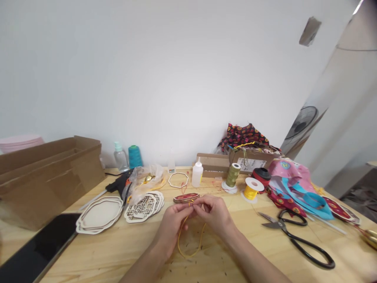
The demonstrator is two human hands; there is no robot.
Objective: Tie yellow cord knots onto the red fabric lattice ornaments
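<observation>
Both hands meet at the middle of the table, pinching a yellow cord whose loop hangs down below them. My left hand is closed with thumb and finger on the cord. My right hand pinches it from the other side, its fingertips almost touching the left ones. Just beyond the fingertips is a red oval ornament with a pale wooden edge, partly hidden by the hands. A small knot or loop of the cord shows at its near edge. Thin red thread rises from its far side.
Open scissors lie to the right, near a yellow cord spool, a green thread spool and a glue bottle. Leftward are wooden lattice cutouts, blank wooden plates, a glue gun, a cardboard box and a phone-like black slab.
</observation>
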